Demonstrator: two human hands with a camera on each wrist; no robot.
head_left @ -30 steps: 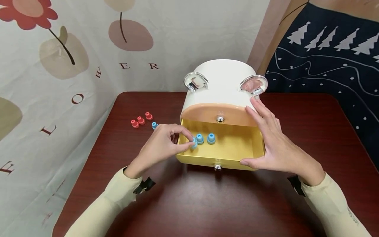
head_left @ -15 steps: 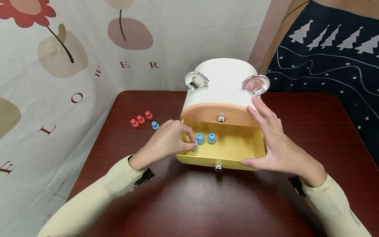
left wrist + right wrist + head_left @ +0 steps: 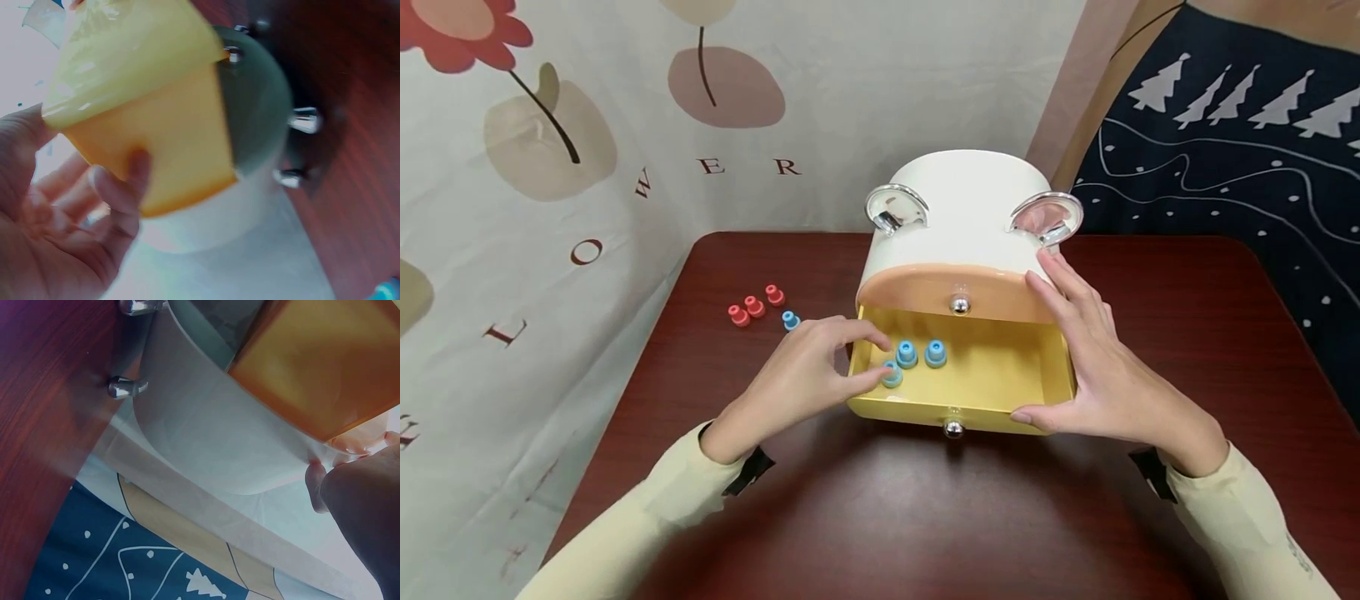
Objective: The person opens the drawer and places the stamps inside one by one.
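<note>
While the yellow drawer (image 3: 992, 379) stands pulled out toward the near side of the white storage box (image 3: 958, 212), the left hand (image 3: 805, 375) rests at the drawer's left wall, its grip narrow: thumb and forefinger lie right at a blue peg (image 3: 892, 374) in the drawer's near-left corner, though whether they truly pinch it cannot be told. Two more blue pegs (image 3: 921, 353) stand side by side just beyond it on the drawer floor. The right hand (image 3: 1093, 367) lies flat along the box's right side, fingers straight against the shell and thumb on the drawer's near-right corner, so its grip is wide and holds nothing. On the tabletop (image 3: 925, 517) to the far left, three red pegs (image 3: 755, 305) sit in a row with a fourth blue peg (image 3: 790, 320) just right of them.
</note>
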